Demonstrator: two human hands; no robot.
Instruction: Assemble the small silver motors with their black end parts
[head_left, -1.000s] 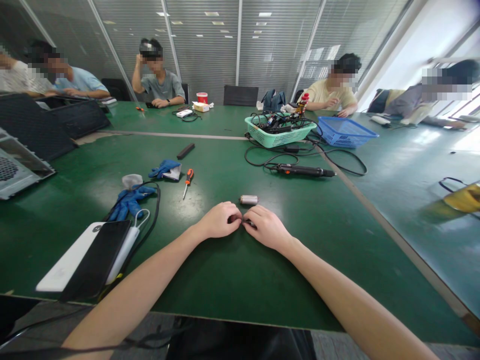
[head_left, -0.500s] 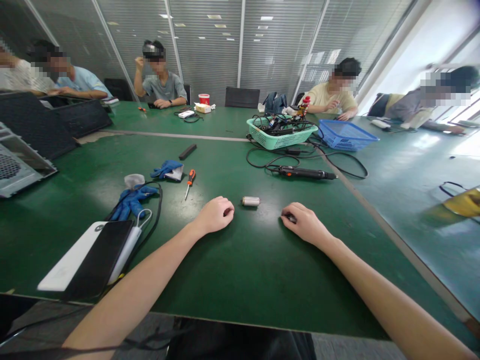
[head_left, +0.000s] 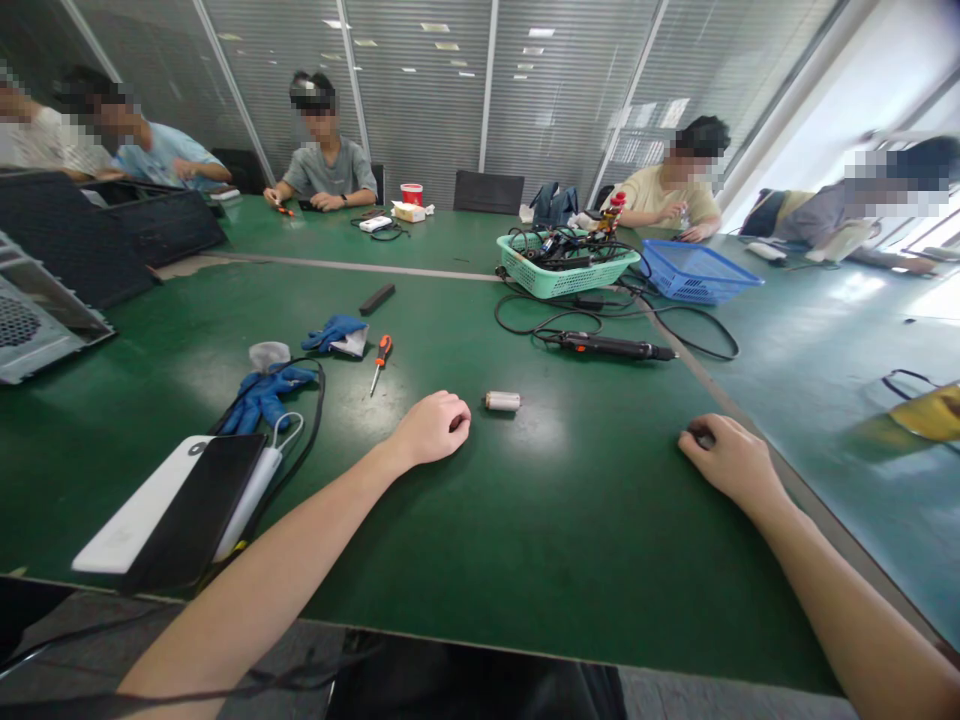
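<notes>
My left hand (head_left: 435, 428) rests on the green table (head_left: 525, 570) with its fingers curled into a loose fist. The inside of that fist is in shadow, so I cannot see whether it holds anything. Just right of it, a small silver cylinder (head_left: 502, 401), resembling a little motor, lies on its side, untouched. Farther right, near the table seam, my right hand (head_left: 731, 462) is closed with its fingertips down at the tabletop. Something small and dark shows between thumb and fingers, too covered to name.
Left lie a screwdriver (head_left: 380, 362), blue gloves (head_left: 264, 398), a dark bar (head_left: 377, 299) and a phone (head_left: 196, 515). Ahead are a corded power screwdriver (head_left: 619, 347), a green basket (head_left: 566, 277) of cables and a blue basket (head_left: 697, 272). Several people sit around the table.
My right hand has slid to the right, away from the silver cylinder, staying closed. My left hand and the cylinder have stayed put. A person across the table has lowered a raised hand.
</notes>
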